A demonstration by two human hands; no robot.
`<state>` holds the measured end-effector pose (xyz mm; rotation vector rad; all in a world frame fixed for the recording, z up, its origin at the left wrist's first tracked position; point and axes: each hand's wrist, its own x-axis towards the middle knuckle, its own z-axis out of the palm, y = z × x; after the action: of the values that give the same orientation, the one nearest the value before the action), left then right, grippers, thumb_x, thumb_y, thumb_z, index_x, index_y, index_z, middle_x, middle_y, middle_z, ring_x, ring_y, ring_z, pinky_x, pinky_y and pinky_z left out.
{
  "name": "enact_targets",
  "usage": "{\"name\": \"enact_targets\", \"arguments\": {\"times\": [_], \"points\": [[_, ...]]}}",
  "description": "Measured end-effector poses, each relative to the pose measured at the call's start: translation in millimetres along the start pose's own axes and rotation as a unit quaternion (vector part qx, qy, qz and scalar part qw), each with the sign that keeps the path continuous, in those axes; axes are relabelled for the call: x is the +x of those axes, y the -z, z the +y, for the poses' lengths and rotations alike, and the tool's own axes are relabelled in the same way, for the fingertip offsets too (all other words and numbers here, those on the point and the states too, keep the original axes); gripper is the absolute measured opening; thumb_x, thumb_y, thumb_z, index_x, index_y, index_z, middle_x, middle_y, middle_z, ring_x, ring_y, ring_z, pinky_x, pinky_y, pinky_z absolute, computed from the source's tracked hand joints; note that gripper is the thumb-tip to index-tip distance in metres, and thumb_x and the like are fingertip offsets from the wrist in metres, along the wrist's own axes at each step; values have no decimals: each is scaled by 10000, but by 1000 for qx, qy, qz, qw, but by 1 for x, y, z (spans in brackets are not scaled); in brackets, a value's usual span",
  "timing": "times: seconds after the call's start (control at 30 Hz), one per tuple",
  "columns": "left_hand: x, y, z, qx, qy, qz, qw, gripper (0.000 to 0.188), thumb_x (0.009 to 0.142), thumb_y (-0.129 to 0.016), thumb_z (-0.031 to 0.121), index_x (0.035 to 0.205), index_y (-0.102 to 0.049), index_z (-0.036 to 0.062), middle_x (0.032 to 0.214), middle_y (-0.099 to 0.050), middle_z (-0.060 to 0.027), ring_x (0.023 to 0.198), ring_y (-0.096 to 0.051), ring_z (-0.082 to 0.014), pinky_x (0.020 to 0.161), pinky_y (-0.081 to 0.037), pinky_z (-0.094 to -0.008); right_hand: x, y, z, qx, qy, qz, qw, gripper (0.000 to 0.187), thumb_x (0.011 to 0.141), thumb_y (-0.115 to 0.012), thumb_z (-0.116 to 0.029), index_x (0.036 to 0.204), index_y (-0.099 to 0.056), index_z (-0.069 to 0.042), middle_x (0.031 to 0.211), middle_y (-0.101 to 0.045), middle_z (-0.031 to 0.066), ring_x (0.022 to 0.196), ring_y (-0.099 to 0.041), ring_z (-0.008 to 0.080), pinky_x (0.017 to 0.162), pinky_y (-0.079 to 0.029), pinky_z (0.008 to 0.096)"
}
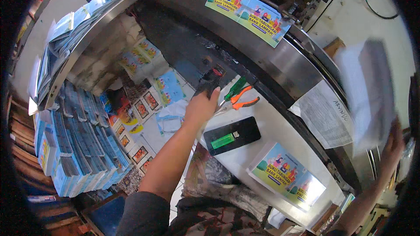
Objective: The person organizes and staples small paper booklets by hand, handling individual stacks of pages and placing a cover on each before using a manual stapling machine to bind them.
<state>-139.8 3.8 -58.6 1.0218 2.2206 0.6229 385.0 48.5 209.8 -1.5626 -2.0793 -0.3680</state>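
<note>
My left hand reaches to the middle of the metal worktop. Its fingers close round a blurred black object with a red end, whose kind I cannot make out. Just right of it lie a green-handled screwdriver and orange-handled pliers. Out at the far right, my right hand is smeared by motion and holds a blurred sheaf of white paper at its lower edge. A handwritten sheet of grey paper lies beside that sheaf.
A black phone with a green lighter on it lies nearest me. Right of it sits a stack of printed booklet covers. Another printed sheet rests on the machine. Tall booklet stacks stand at left; more booklets line a curved metal ledge.
</note>
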Motion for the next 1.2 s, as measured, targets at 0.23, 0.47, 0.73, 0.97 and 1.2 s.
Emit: {"name": "enact_targets", "arguments": {"times": [0.23, 0.47, 0.73, 0.97, 1.2], "points": [[2, 5, -10, 24, 7, 11, 1000, 657, 930, -399, 632, 1151, -656, 68, 1028, -670, -269, 1017, -624, -449, 881, -485, -500, 53, -154, -70, -115, 96, -55, 987, 419, 919, -501, -51, 1323, -586, -122, 1381, -556, 118, 1275, -529, 273, 1078, -398, 410], [4, -3, -18, 33, -10, 52, 998, 768, 930, -360, 674, 1085, -678, -7, 978, -670, -297, 975, -642, -449, 861, -492, -497, -42, -165, -102, -11, 90, -212, 973, 302, 838, -589, -72, 1132, -656, -88, 1151, -661, 142, 1025, -654, 308, 829, -538, 434], [5, -3, -10, 50, 20, -5, 999, 688, 929, -360, 653, 1140, -660, 71, 1063, -669, -258, 1051, -619, -431, 907, -470, -502, -173, -74, -133, 56, 128, -457, 878, 764, 638, -829, -483, 1214, -578, -48, 1206, -546, 170, 1105, -540, 356, 888, -488, 453], [-1, 3, -8, 54, 17, 8, 998, 677, 931, -362, 652, 1098, -672, 74, 1036, -676, -247, 1027, -627, -429, 893, -476, -507, -196, -88, -125, 109, 109, -389, 908, 766, 596, -850, -464, 1178, -601, -34, 1164, -565, 162, 1068, -550, 365, 889, -492, 465], [0, -1, -14, 50, -2, 35, 998, 757, 922, -346, 696, 1039, -692, 33, 993, -678, -274, 982, -645, -437, 860, -495, -511, -164, -65, -109, 192, 17, -454, 870, 371, 797, -732, -194, 1107, -641, -11, 1106, -641, 215, 1051, -616, 373, 881, -495, 450]]}}
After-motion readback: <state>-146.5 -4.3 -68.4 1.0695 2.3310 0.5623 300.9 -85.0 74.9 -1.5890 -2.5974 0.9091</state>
